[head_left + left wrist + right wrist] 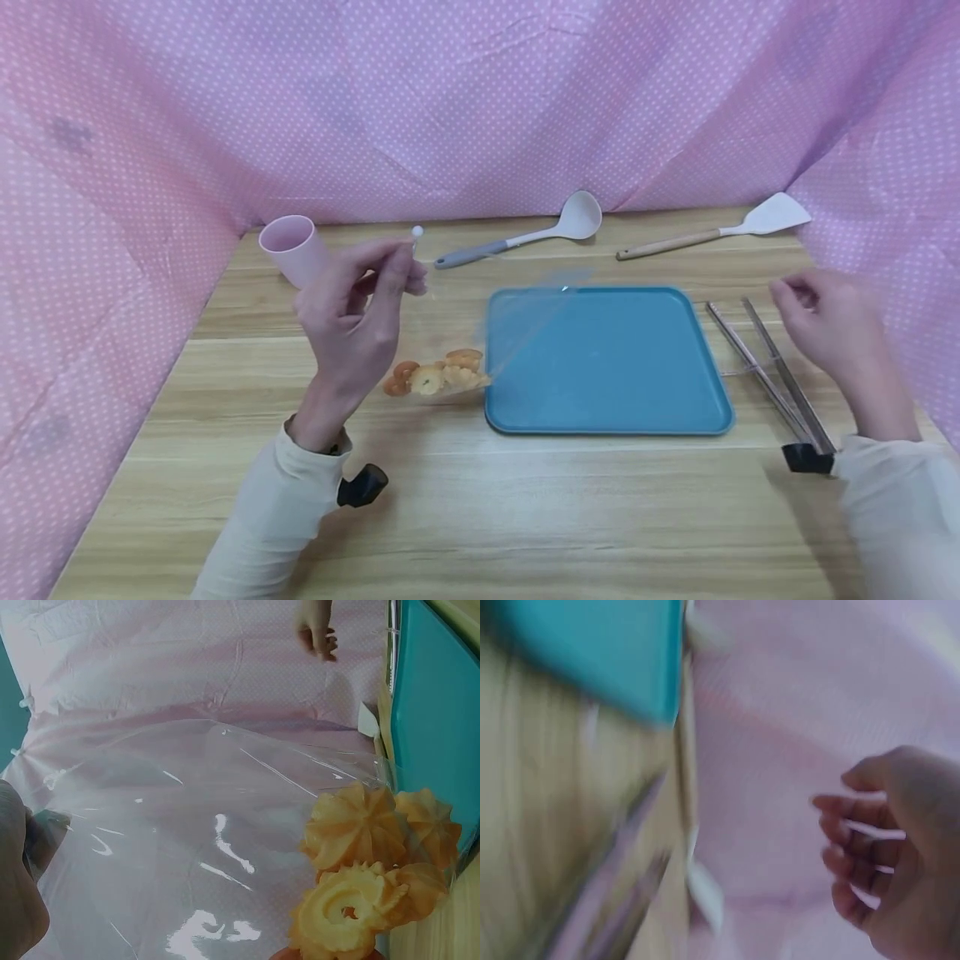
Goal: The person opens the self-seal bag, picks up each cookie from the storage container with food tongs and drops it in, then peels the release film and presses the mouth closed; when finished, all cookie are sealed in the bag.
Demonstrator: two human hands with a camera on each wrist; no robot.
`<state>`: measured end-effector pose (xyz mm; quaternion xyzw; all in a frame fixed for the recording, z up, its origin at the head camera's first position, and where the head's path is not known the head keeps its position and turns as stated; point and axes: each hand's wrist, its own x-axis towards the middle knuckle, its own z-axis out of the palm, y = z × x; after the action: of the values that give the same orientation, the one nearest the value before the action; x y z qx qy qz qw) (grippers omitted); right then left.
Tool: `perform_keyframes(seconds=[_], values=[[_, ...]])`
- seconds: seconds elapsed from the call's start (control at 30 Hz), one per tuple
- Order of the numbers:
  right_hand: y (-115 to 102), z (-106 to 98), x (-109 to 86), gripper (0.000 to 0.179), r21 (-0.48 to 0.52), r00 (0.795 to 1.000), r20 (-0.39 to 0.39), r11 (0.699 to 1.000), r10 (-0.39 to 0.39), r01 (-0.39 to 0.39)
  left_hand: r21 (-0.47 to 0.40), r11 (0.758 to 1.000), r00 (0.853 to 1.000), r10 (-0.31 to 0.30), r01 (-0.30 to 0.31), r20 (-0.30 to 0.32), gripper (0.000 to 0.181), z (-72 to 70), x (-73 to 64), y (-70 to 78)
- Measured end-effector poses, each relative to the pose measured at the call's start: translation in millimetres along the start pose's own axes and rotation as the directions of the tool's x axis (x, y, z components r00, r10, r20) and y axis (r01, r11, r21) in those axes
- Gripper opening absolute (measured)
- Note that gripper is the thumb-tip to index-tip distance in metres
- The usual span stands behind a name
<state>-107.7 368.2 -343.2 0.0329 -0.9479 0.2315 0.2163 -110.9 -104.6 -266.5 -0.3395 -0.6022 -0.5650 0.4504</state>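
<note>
My left hand (352, 321) is raised over the left part of the table and pinches the top of a clear plastic bag (202, 847). Several golden piped cookies (438, 375) lie in the bottom of the bag, which hangs beside the tray. A small white round knob (417, 231) sticks up by the left fingertips; its kind is unclear. My right hand (836, 325) hovers above the table's right side, fingers loosely curled around nothing. Nearest to it are metal tongs (776, 379), with a thin clear strip (738, 372) across them.
A blue tray (607, 367) occupies the middle of the wooden table. Behind it lie a ladle (579, 217) with a grey handle and a white spatula (772, 215) with a wooden handle. A pink cup (294, 250) stands at the back left. Pink dotted cloth (480, 100) encloses the table.
</note>
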Motion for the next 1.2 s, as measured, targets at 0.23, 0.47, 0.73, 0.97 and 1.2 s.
perform_keyframes(seconds=[0.23,0.47,0.73,0.97,1.2], values=[[-78.1,27.5,-4.8,0.014,0.295,0.942,-0.097,0.895,-0.321,0.335,-0.027,1.0,1.0,0.014,-0.014,0.011,0.006,4.3,3.6,1.5],[-140.6,55.5,-7.3,0.026,0.633,0.889,-0.118,0.657,-0.442,0.41,-0.08,0.997,1.0,-0.003,0.004,0.01,0.005,11.3,6.8,6.8],[-176.9,74.8,-6.5,0.016,0.865,0.939,-0.138,0.423,-0.314,0.269,-0.1,0.995,1.0,-0.011,0.014,0.03,0.006,14.0,5.7,7.9],[-184.2,63.5,-6.8,0.022,0.863,0.925,-0.283,0.354,-0.252,0.361,-0.064,0.998,1.0,-0.015,0.014,-0.009,0.011,9.1,3.5,4.1],[-188.9,48.6,0.5,0.015,0.858,0.896,-0.389,0.27,-0.214,0.437,-0.079,0.996,0.999,0.044,-0.044,-0.009,0.006,8.4,0.2,-3.9]])
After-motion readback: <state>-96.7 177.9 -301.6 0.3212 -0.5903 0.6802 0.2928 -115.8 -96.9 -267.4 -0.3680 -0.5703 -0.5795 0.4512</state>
